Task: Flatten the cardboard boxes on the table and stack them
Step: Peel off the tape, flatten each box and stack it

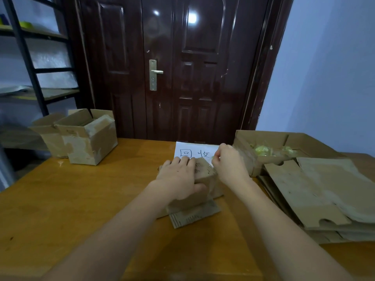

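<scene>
Holding the small box (203, 179) in the middle of the table (81, 199), the left hand (179, 179) gripped its top while the right hand (229, 163) pinched something at its far edge. It looked light and bendy, easiest to grab by its flaps.

Under both hands the table (81, 199) is orange-toned wood with a smooth, slightly glossy finish; the small box (203, 179) the left hand (178, 177) grips is matt brown cardboard, its surface rough and scuffed. Just beyond the hands lies a sheet of matt white paper (194, 151) with dark handwriting. Right of the right hand (229, 163), the flattened stack (316, 191) is dull cardboard with torn, pale patches; behind, the door (172, 63) is dark, glossy, with a brass-coloured metal handle (154, 75).
</scene>
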Demonstrator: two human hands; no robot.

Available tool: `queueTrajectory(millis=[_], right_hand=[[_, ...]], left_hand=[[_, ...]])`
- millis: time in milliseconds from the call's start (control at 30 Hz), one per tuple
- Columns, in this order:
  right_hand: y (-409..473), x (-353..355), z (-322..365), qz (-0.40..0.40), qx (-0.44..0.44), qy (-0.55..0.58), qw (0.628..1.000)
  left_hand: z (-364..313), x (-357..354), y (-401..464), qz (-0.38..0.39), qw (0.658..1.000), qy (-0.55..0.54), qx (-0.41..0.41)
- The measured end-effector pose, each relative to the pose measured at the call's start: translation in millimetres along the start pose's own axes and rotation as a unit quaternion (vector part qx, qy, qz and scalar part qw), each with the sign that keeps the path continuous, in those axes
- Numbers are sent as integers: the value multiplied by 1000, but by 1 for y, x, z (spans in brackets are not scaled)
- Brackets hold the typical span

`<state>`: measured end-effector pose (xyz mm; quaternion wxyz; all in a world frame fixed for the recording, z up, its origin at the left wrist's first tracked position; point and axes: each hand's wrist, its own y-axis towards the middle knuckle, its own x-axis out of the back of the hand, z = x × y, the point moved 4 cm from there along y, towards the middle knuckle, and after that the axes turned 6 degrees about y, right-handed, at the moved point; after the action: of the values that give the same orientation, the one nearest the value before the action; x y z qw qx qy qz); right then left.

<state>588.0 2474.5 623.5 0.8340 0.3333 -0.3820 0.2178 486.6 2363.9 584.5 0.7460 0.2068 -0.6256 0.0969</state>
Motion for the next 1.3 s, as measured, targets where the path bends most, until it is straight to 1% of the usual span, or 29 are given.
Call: queueTrajectory(millis=[133,200,267,333,400,467,533,667,900,967,1033,1067,1100,1167,1200,1267,1300], right_hand=[[-3,0,-4,19,45,32,998],[-5,-3,-4,41,58,88,994],[-6,-4,-6,61,44,177,981],[-6,-4,-11,50,8,251,967],[-8,-8,-17,39,-38,271,961],[-9,-16,-22,66,-88,272,956],[-9,-23,-26,84,-108,267,954],[-2,-22,-26,46,-99,222,969],[5,-26,-39,36,-127,248,960],[5,-26,-39,23,-108,224,968],[2,-25,-33,11,-47,132,990],[1,-23,-29,12,-19,97,995],[1,-21,-28,20,-3,85,996],[2,-17,-29,64,1,106,992],[3,-15,-32,98,-11,145,984],[2,-14,-35,163,-57,271,947],[1,-15,-36,173,-74,311,931]], left_hand=[[9,-2,4,12,1000,8,-22],[11,-3,5,8,1000,10,-25],[12,-4,6,3,1000,11,-29],[12,-6,7,3,999,12,-30],[13,-7,7,1,999,12,-32],[13,-7,7,1,999,10,-33],[13,-8,7,0,999,9,-34],[13,-8,7,-2,999,7,-39],[15,-8,10,-2,999,4,-51],[15,-8,10,-2,999,6,-54],[15,-8,10,-1,998,6,-56],[15,-8,10,0,998,5,-56],[16,-8,10,2,998,3,-57],[16,-9,10,3,998,3,-58],[16,-9,10,3,998,4,-59],[16,-9,10,-2,998,5,-60],[16,-9,10,-4,998,6,-62]])
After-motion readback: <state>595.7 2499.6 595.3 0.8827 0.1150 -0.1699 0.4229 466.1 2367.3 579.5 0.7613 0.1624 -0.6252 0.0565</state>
